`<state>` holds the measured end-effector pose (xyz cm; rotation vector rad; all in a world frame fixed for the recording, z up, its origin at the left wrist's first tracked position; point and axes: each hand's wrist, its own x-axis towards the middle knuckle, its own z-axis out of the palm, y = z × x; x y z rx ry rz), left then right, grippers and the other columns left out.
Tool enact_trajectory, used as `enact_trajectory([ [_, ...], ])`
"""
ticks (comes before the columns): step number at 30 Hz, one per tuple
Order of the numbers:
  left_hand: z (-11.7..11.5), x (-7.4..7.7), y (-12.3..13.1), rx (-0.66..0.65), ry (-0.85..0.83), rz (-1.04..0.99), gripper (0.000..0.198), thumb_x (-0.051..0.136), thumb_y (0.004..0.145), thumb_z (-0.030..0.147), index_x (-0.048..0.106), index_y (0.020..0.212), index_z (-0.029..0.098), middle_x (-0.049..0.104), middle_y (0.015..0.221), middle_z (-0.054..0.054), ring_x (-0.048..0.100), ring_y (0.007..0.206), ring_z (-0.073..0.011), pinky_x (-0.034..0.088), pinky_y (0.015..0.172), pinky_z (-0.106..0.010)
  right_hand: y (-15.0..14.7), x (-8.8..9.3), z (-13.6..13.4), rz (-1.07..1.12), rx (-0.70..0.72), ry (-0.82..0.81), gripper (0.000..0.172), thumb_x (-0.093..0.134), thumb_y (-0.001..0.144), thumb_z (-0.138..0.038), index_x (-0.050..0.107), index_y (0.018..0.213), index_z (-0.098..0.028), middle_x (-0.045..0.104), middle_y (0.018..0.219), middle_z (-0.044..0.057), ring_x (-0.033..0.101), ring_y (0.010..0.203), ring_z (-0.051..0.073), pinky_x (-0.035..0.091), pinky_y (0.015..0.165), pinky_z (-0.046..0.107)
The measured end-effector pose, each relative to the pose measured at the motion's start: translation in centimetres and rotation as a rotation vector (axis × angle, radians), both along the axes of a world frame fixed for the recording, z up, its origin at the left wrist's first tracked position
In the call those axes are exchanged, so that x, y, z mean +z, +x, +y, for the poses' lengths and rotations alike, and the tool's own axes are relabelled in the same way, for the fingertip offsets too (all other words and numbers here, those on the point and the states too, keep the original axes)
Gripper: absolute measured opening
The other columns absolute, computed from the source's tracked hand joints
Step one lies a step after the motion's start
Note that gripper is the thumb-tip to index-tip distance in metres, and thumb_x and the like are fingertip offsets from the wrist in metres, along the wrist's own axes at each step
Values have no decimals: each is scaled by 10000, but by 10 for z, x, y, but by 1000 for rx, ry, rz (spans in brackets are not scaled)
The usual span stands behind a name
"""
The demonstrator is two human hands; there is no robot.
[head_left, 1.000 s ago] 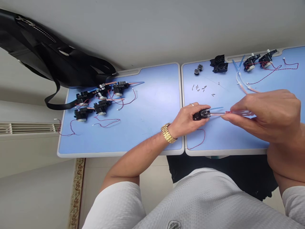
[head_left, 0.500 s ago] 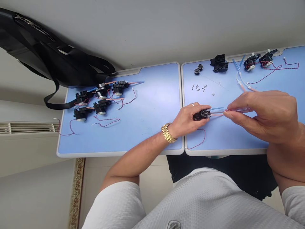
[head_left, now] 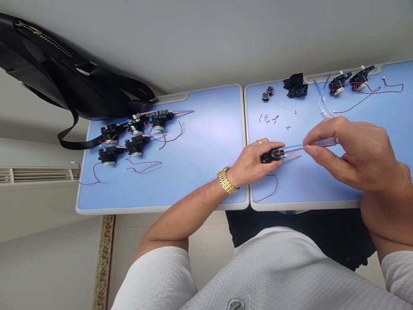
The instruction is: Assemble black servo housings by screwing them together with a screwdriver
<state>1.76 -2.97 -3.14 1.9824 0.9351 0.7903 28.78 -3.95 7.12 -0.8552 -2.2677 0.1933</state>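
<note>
My left hand (head_left: 253, 162) is closed around a small black pump-like motor unit (head_left: 271, 156) above the right-hand table. A blue tube (head_left: 294, 146) and an orange tube (head_left: 294, 155) stick out of its right side. My right hand (head_left: 355, 155) pinches a screwdriver with a clear handle (head_left: 324, 143). Its thin shaft points left at the unit, close beside the blue tube; whether the tip touches a screw is too small to tell. A red twisted wire (head_left: 276, 185) curls on the table below the unit.
Small loose screws (head_left: 267, 118) lie above my left hand. Behind them are round black parts (head_left: 265, 96), black housings (head_left: 297, 90), tubes (head_left: 322, 97) and wired units (head_left: 338, 84). Several similar units (head_left: 135, 144) sit on the left table (head_left: 206, 172), near a black bag (head_left: 80, 82).
The screwdriver has shifted from alongside the orange tube to the blue tube, and my right hand has moved slightly left. My left hand keeps its hold on the unit.
</note>
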Motion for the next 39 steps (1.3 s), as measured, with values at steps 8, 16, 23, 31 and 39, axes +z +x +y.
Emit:
enact_trajectory([
  [8,1,0,0,7,13,42,394,854,1010,287,821,1401,248,789,1006,-25,717,862,-167,603,839,-306,-1,-9,3,3,-159,176,387,788,1120,-512,655,843,-277,655,594,-69,581,472,142,380,502,359],
  [16,1,0,0,5,-17,25,396,840,1001,291,832,1395,248,782,1003,-30,715,873,-173,605,847,-309,1,-7,4,-3,-24,35,117,614,1192,-303,723,1156,-283,862,1021,20,838,839,214,588,708,366],
  [23,1,2,0,13,-37,-10,397,840,997,278,839,1389,212,782,997,-36,711,863,-167,604,847,-310,-5,-12,2,81,-49,110,149,764,1125,-289,712,986,-283,794,790,-42,746,663,164,474,578,334],
  [31,2,1,0,4,-44,13,387,838,1002,291,833,1385,234,791,1016,-36,716,875,-174,609,852,-322,1,-15,7,9,-187,225,452,737,1143,-527,644,782,-271,557,543,-47,549,491,157,302,502,380],
  [39,2,4,0,4,-66,2,365,819,1003,296,842,1360,225,794,1024,-46,725,898,-181,611,882,-328,-1,-8,4,64,13,39,67,694,1149,-268,756,1144,-293,847,955,-7,816,821,202,575,693,347],
])
